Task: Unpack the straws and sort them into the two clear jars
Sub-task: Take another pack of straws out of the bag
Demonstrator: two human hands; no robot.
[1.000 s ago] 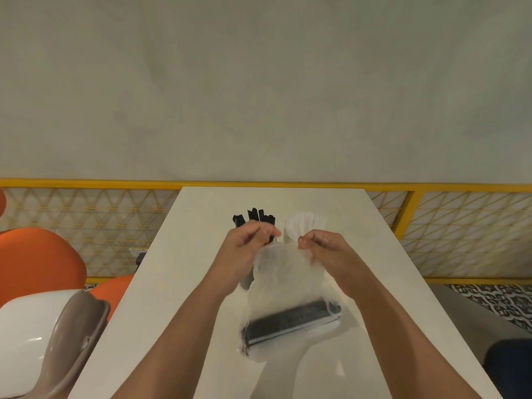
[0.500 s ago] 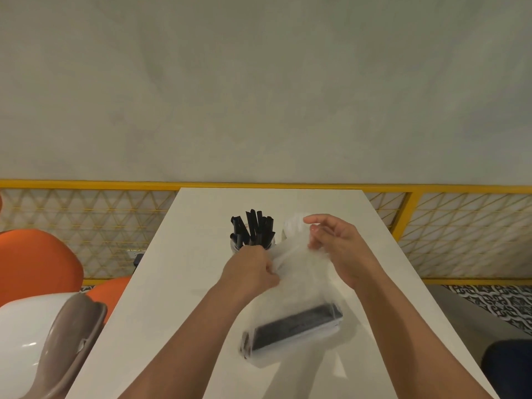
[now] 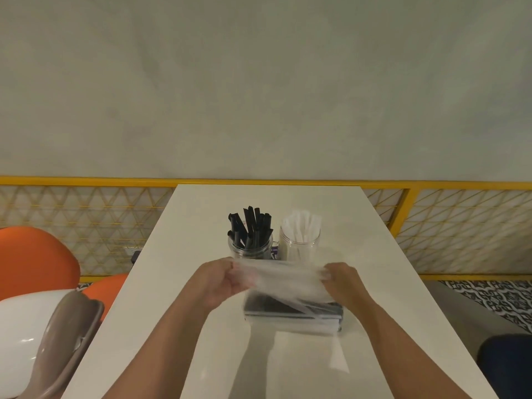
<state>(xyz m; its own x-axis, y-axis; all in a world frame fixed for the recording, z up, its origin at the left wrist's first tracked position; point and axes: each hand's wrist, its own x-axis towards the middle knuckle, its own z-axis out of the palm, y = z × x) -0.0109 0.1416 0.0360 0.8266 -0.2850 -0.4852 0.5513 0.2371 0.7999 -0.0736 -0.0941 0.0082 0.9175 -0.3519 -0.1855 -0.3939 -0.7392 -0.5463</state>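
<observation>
Stretching the plastic bag [image 3: 283,279] wide, your left hand [image 3: 218,280] and right hand [image 3: 344,280] each pinch one side of its mouth with curled fingers. The packed straws [image 3: 293,311] sit in the bag's bottom mid-desk [image 3: 201,226], well clear of both side edges. There's plenty of bare desk nearer you. The jar of black straws [image 3: 250,250] and jar of white straws [image 3: 299,246] stand just behind the bag. Half a second ago your hands were close together; now they're pulled apart.
</observation>
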